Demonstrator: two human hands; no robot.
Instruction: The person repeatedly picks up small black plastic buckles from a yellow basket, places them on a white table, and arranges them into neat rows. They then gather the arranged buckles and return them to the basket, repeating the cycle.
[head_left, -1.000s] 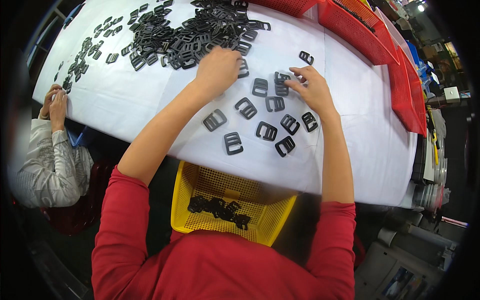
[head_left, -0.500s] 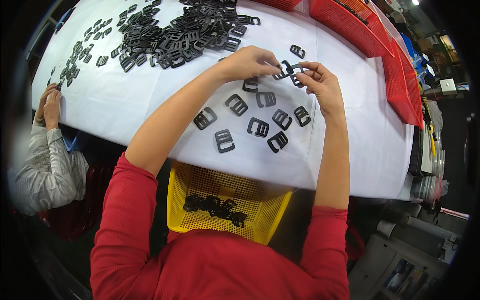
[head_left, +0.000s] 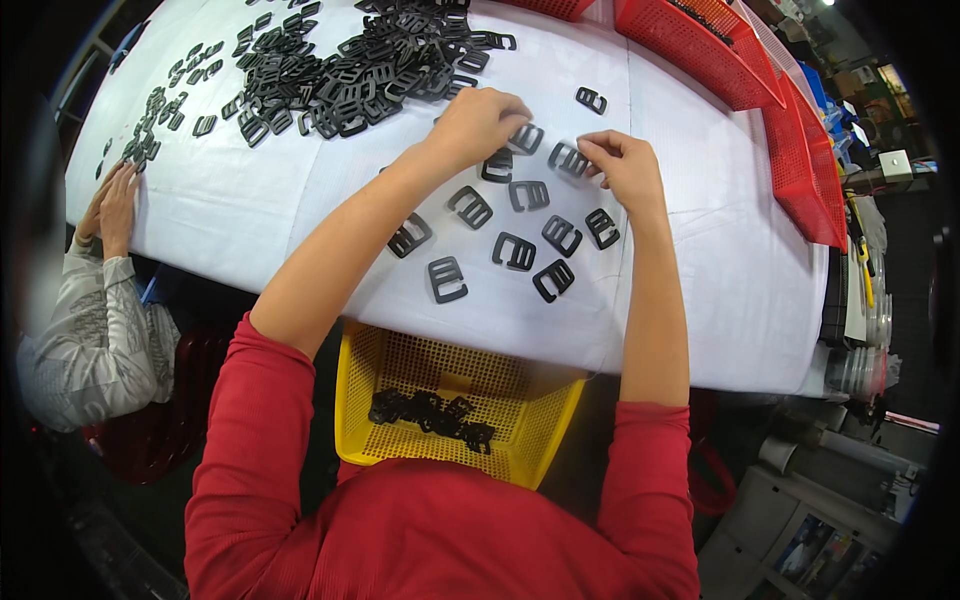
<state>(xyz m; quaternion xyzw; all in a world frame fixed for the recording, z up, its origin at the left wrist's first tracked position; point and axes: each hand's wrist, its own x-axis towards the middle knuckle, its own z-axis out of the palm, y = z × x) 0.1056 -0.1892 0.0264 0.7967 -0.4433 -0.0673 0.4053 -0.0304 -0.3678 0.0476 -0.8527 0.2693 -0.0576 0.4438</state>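
At twelve o'clock on the worktop, both hands pinch light, stiff black buckles by their frames.

Few packages or printed items around your table

Far right you have a small white box beyond the red baskets, and at lower right a colourful printed sheet on grey equipment; details too small to tell.
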